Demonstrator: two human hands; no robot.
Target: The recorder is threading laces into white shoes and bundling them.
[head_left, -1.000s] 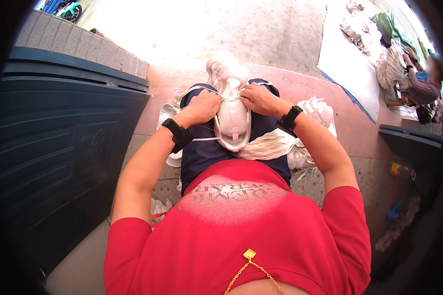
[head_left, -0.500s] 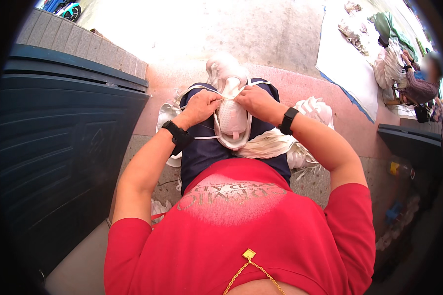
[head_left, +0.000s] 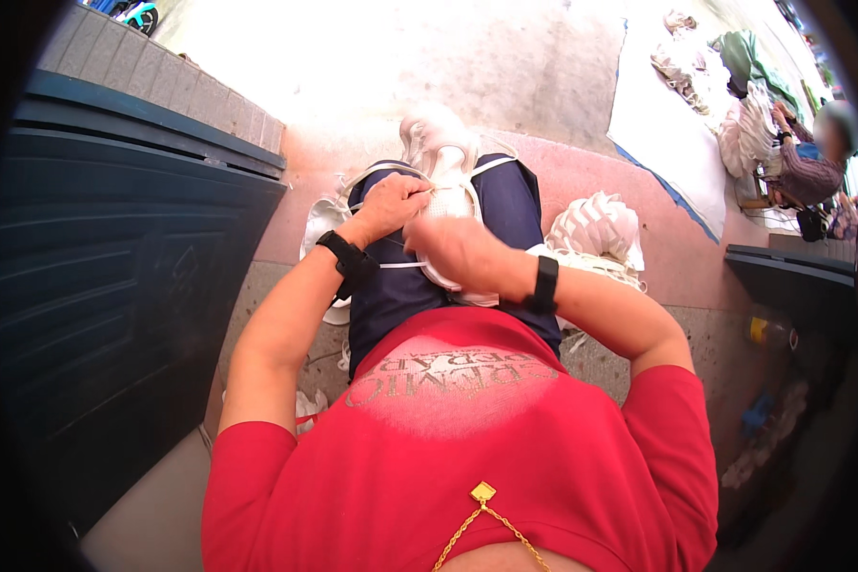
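Note:
A white shoe upper (head_left: 455, 202) lies between my thighs, its lower part covered by my right hand. White shoelace (head_left: 381, 171) loops spread from it across both knees. My left hand (head_left: 391, 210) is closed at the upper's left edge, with thumb and finger pinched on the lace. Across the front of the upper lies my right hand (head_left: 467, 254), smeared by motion, so its fingers cannot be read. More white shoe uppers (head_left: 434, 133) are bunched just beyond, between my knees.
A pile of white uppers (head_left: 601, 229) sits right of my leg, and another (head_left: 322, 224) to the left. A dark blue metal door (head_left: 133, 286) stands at left. At far right a person (head_left: 810, 176) sits by more uppers; a bottle (head_left: 770, 331) lies nearer.
My right hand has left the upper's right edge and swung down and left across its front. The left hand holds nearly the same place.

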